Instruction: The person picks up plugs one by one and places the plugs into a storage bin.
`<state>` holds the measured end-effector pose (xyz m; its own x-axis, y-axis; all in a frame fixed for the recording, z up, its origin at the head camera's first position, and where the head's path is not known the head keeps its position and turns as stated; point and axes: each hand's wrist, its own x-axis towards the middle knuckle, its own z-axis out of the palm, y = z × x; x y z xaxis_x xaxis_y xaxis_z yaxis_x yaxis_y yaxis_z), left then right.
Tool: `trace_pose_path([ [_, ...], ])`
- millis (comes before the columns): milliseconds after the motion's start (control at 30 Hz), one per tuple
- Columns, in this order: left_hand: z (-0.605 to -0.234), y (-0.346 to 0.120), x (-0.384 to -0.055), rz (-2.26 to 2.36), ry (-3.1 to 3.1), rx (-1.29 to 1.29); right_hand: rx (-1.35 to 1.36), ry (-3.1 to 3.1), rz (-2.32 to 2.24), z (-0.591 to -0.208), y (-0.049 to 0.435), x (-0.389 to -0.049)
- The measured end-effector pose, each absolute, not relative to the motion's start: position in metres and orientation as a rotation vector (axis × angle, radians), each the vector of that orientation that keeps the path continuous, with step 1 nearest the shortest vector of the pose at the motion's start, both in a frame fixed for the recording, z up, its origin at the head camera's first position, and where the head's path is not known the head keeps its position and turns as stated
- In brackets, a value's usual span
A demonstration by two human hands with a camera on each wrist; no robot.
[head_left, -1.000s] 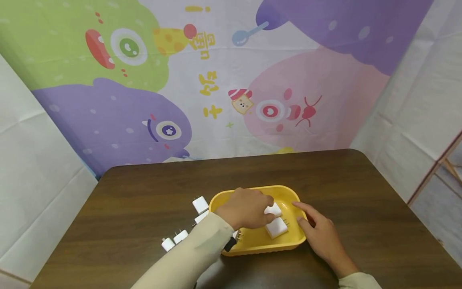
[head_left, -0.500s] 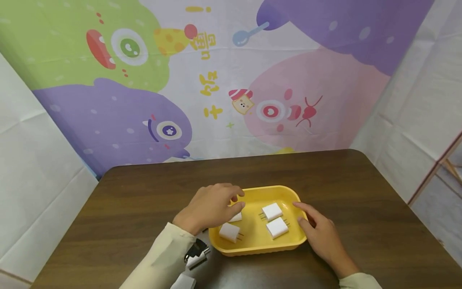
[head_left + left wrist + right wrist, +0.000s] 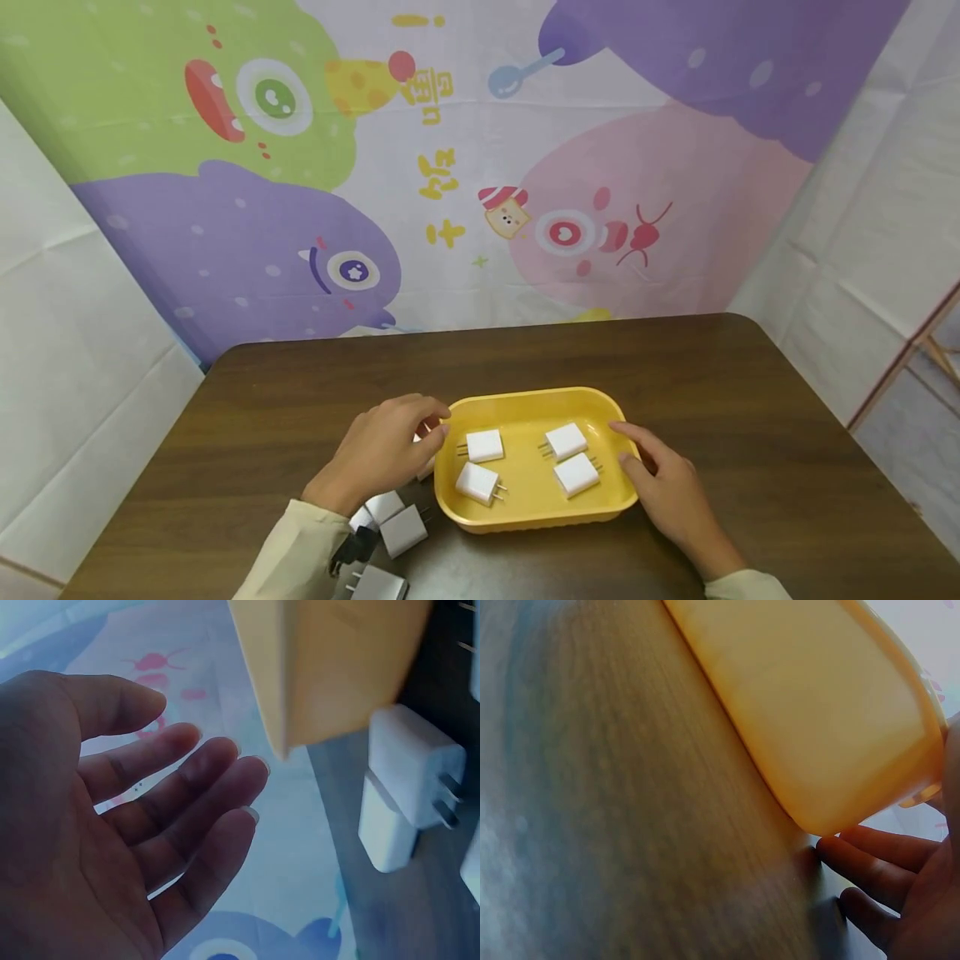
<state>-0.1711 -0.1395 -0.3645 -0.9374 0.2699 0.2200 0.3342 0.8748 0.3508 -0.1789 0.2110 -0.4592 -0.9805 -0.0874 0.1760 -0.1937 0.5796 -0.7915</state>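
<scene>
My left hand [image 3: 378, 450] hovers left of a yellow plastic basket [image 3: 536, 523], its fingers loosely bent and nothing between them in the left wrist view. Just behind its fingertips a white plug charger [image 3: 425, 468] on the table is partly hidden. At the basket's right end my right hand [image 3: 671, 496] holds the rim, thumb and index finger over the edge, other fingers [image 3: 870, 866] against the outer wall. Inside lie white chargers with metal prongs: two on the left, one [image 3: 484, 446] behind another [image 3: 477, 483], and two on the right, one [image 3: 566, 440] behind another [image 3: 577, 475].
Several more white chargers lie on the dark wooden table [image 3: 300, 392], including one [image 3: 403, 531] left of the basket and one [image 3: 378, 583] nearer the front. Two chargers [image 3: 412, 765] appear close together in the left wrist view. A cartoon-printed cloth [image 3: 465, 292] hangs behind the table.
My left hand has let go of a charger inside the basket and moved left, out past the rim. The right hand has stayed on the basket's right end.
</scene>
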Motion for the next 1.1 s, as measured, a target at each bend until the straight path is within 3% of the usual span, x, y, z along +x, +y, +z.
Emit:
trace_pose_path([
  [1100,-0.398,-0.199,-0.133,-0.35,-3.122,-0.241,0.246,-2.693,1.371,-0.458,0.212,-0.179],
])
